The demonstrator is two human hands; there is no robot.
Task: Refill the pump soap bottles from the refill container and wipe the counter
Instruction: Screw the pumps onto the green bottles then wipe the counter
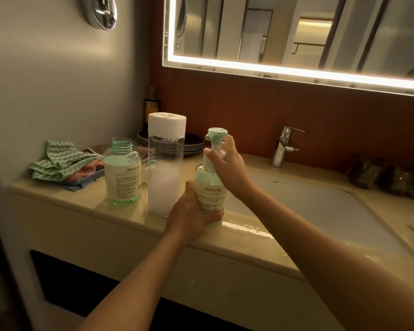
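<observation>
Both hands on one pump bottle (209, 187), upright at the front edge of the counter (81, 197), just left of the sink (320, 206). Can't tell if its base sits on the counter or is lifted a touch.

Left hand (191, 211): fingers and thumb wrapped round the lower body, firm grip. The label faces me.

Right hand (227, 163): curled round the white neck just under the green pump head (216, 134), thumb on the left side of the neck. Pump is seated on the bottle, nozzle pointing left.

Refill (165, 163): tall clear container, white cap on, upright, just left of the pump bottle and behind the left hand. White liquid fills roughly the lower half.

Open bottle (123, 173): same green type, no pump, bare threaded neck, upright just left of the refill and not touching it. Fill level is hard to read behind the label.

Cloths (62, 163): a heap at the left end of the counter by the wall, green wavy one on top, pink and blue under it.

Wet patch (244, 228) shines on the counter's front edge right of the pump bottle.

Behind: stacked dark plates (191, 144), tap (285, 146) at the back of the sink, lit mirror (296, 32) above.
</observation>
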